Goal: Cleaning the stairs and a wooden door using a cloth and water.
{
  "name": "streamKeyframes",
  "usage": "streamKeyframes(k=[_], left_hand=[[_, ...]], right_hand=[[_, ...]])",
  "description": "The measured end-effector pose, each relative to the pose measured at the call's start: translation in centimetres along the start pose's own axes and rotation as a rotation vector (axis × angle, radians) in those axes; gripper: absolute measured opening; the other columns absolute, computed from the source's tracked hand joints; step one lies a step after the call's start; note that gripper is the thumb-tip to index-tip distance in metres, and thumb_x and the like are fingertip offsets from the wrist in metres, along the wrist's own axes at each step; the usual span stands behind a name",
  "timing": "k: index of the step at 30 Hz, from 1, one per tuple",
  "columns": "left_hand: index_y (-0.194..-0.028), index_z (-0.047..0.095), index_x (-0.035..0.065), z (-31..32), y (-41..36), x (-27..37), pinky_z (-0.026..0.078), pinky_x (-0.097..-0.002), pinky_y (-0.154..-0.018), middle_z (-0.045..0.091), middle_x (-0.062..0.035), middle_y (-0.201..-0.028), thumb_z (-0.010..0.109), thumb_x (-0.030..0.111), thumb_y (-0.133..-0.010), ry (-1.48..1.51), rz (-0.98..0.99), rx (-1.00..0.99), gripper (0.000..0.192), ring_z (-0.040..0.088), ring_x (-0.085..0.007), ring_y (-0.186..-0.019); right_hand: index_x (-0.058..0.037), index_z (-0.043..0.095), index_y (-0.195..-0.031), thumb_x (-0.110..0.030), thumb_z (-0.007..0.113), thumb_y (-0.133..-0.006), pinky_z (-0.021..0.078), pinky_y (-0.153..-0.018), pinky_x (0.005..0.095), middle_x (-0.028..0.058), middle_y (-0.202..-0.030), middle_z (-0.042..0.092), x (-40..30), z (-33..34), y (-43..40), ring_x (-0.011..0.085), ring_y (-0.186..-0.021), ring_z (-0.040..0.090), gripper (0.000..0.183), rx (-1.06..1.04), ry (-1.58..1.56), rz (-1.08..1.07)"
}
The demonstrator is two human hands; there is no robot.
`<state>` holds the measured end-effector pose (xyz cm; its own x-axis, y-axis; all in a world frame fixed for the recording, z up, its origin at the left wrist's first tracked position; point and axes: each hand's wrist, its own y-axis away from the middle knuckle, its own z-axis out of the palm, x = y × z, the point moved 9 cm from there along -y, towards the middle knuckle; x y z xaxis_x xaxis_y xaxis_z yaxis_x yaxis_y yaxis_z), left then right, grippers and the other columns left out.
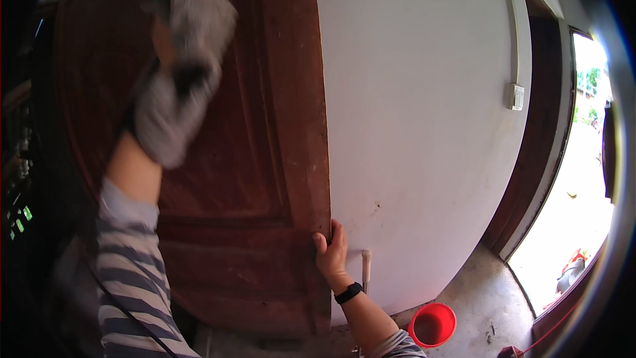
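A brown wooden panel door [300,124] stands before me, its free edge running down the middle of the view. My left hand [164,42] is raised over the door's upper panel, mostly hidden by a grey cloth [174,114] that it holds. Both cloth and hand are blurred, and whether the cloth touches the wood I cannot tell. Low on the door's edge, my right hand [332,257] grips the wood, thumb on the front face and fingers around the side. A black band circles that wrist.
A red bucket [452,325] with dark contents stands on the concrete floor [479,283]. Near my right wrist, a pale-handled pole [366,264] stands by the white wall [422,109]. A light switch [516,97] and a bright open doorway [571,194] are at right.
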<state>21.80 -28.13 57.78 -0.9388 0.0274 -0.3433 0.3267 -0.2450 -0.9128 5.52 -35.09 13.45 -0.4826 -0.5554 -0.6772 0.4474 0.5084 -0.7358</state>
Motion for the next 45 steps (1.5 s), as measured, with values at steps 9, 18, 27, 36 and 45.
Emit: streamKeyframes(k=[9, 18, 27, 36, 45], left_hand=[[-0.098, 0.057, 0.0089, -1.7, 26.8, 8.4, 0.047, -0.0453, -0.072, 0.050, -0.0102, -0.087, 0.067, 0.025, -0.070, 0.664, 0.481, -0.496, 0.034, 0.055, -0.0328, -0.077], [-0.120, 0.054, 0.0002, 1.8, -10.7, -3.1, 0.044, -0.0400, -0.095, 0.054, -0.0240, -0.123, 0.059, 0.023, -0.087, 0.266, 0.067, 0.082, 0.040, 0.054, -0.0359, -0.113], [-0.113, 0.059, -0.0028, 3.5, -1.4, 6.9, 0.047, -0.0403, -0.089, 0.057, -0.0246, -0.116, 0.065, 0.033, -0.083, 0.459, 0.135, 0.150, 0.047, 0.057, -0.0376, -0.105], [-0.094, 0.061, 0.0085, -2.2, 32.9, 16.4, 0.048, -0.0439, -0.074, 0.059, -0.0098, -0.087, 0.066, 0.022, -0.075, 0.870, 0.456, -0.771, 0.024, 0.060, -0.0308, -0.080], [-0.109, 0.060, 0.0030, -2.1, 4.9, 2.8, 0.048, -0.0412, -0.080, 0.060, -0.0159, -0.102, 0.065, 0.017, -0.084, 0.492, 0.088, 0.036, 0.029, 0.059, -0.0344, -0.093]], right_hand=[[0.0017, 0.049, -0.113, -0.038, 0.065, -0.085, 0.0435, -0.081, 0.0432, 0.0206, -0.099, 0.057, 1.0, 1.3, -0.6, 0.0375, -0.092, 0.054, 0.052, -0.024, 0.008, 0.008], [0.0015, 0.048, -0.113, -0.037, 0.065, -0.085, 0.0437, -0.081, 0.0422, 0.0202, -0.099, 0.056, 0.8, 1.1, 0.0, 0.0373, -0.091, 0.053, 0.051, -0.059, -0.015, -0.018], [0.0009, 0.050, -0.112, -0.033, 0.068, -0.083, 0.0445, -0.080, 0.0415, 0.0181, -0.098, 0.058, 0.7, 0.3, -0.7, 0.0358, -0.089, 0.054, 0.048, -0.068, -0.075, 0.041], [0.0011, 0.049, -0.119, -0.025, 0.072, -0.077, 0.0434, -0.091, 0.0412, 0.0200, -0.111, 0.056, 2.8, 3.0, -0.6, 0.0386, -0.104, 0.053, 0.054, -0.194, 0.060, -0.186], [0.0007, 0.042, -0.124, -0.042, 0.077, -0.074, 0.0451, -0.091, 0.0390, 0.0195, -0.115, 0.058, 4.0, 2.0, 1.8, 0.0341, -0.107, 0.056, 0.075, -0.377, -0.130, 0.259]])
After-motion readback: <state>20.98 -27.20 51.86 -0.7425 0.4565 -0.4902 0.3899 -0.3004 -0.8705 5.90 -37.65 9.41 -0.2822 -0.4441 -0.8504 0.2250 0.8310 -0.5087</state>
